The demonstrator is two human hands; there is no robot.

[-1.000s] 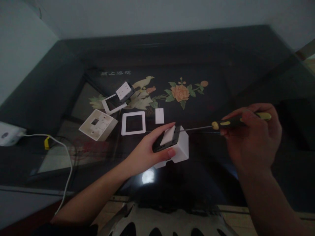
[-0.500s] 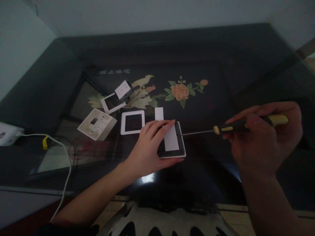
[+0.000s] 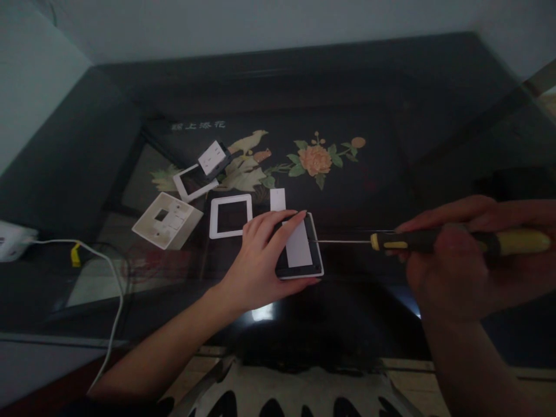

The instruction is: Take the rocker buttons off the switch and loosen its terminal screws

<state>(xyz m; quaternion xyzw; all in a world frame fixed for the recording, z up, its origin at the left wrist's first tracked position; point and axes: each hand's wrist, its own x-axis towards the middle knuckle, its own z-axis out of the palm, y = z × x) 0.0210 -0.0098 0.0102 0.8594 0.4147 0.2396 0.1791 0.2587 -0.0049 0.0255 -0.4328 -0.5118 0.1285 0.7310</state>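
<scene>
My left hand (image 3: 260, 260) grips a wall switch (image 3: 299, 246) with a white centre plate and a black frame, seated in a white box. Its thumb and fingers close on opposite sides. In my right hand (image 3: 464, 260) is a screwdriver (image 3: 430, 241) with a black and yellow handle, held nearly level. The thin shaft points left, and its tip meets the black frame near the switch's right edge. Behind the left fingers lies a narrow white strip (image 3: 277, 199). A white cover frame (image 3: 230, 233) rests just left of that hand.
Left on the dark glossy table (image 3: 369, 324) sits an open white mounting box (image 3: 182, 229). Behind it, a socket module (image 3: 212, 159) leans over another white frame (image 3: 180, 186). A white cable (image 3: 117, 272) with a yellow tag runs from a white plug block (image 3: 15, 240).
The screwdriver handle has lowered at its far end, so the tool lies more level. My right hand has turned with it. My left hand keeps its grip; the view has shifted slightly.
</scene>
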